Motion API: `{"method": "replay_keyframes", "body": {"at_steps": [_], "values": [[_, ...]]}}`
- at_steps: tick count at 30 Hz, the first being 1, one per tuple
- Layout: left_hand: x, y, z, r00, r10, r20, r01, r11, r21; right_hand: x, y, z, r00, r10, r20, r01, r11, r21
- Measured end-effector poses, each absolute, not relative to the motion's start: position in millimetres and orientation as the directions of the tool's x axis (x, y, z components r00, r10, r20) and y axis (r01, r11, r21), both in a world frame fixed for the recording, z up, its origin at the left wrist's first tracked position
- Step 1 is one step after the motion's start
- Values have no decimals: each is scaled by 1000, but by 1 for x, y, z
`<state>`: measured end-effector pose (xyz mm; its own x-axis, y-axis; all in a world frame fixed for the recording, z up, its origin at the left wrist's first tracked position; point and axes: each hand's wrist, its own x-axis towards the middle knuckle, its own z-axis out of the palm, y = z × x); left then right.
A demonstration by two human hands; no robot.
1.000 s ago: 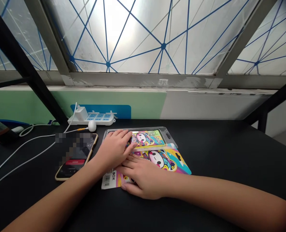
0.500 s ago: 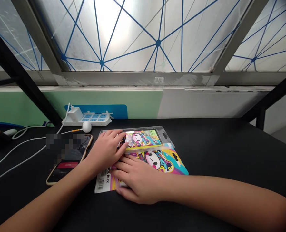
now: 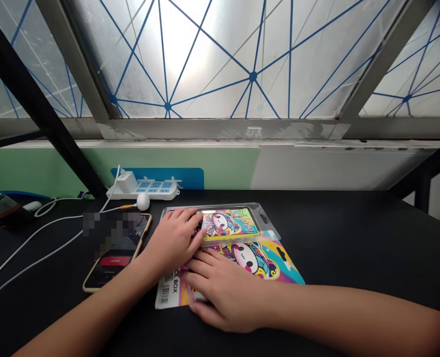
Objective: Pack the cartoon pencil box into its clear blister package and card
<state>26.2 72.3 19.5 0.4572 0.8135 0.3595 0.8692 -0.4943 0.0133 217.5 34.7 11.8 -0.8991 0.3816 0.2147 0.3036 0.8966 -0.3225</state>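
Observation:
A pencil box (image 3: 230, 223) with a colorful cartoon bear print lies in a clear plastic blister shell (image 3: 263, 218) on the desk. Its printed backing card (image 3: 279, 258), marked with a barcode and "BOX", sticks out nearer to me, partly beneath the shell. My left hand (image 3: 178, 237) rests over the left end of the box and shell, fingers stretched out and thumb apart. Lower down, my right hand (image 3: 230, 292) lies flat across the card with its fingers extended, covering part of the print. Neither hand grips anything.
Left of the card lies a phone (image 3: 117, 260) in a pale case. Behind it are a white power strip (image 3: 155, 188) with a plugged-in charger (image 3: 126, 182) and white cables (image 3: 43, 233). A bottle (image 3: 0, 206) lies at the far left. Black bars (image 3: 37, 89) slant at both sides.
The camera view has shifted, so the scene sits slightly lower and further right, with more of the bottle showing. Both hands keep their places on the package.

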Motion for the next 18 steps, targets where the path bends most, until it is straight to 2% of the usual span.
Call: {"method": "replay_keyframes", "body": {"at_steps": [6,12,14,16,18], "values": [[26,73,18,460,811,362,867,-498,13,217,33,10,-903,373,215,303,905,-300],[25,74,16,464,806,367,866,-501,4,222,43,16,-874,283,396,260,959,-111],[24,74,16,471,803,365,861,-509,8,232,61,26,-816,369,446,381,922,-67],[24,74,16,475,805,356,859,-512,12,247,85,38,-729,536,426,563,823,-72],[24,74,17,470,813,344,863,-504,13,265,111,48,-675,682,283,681,723,-119]]}}
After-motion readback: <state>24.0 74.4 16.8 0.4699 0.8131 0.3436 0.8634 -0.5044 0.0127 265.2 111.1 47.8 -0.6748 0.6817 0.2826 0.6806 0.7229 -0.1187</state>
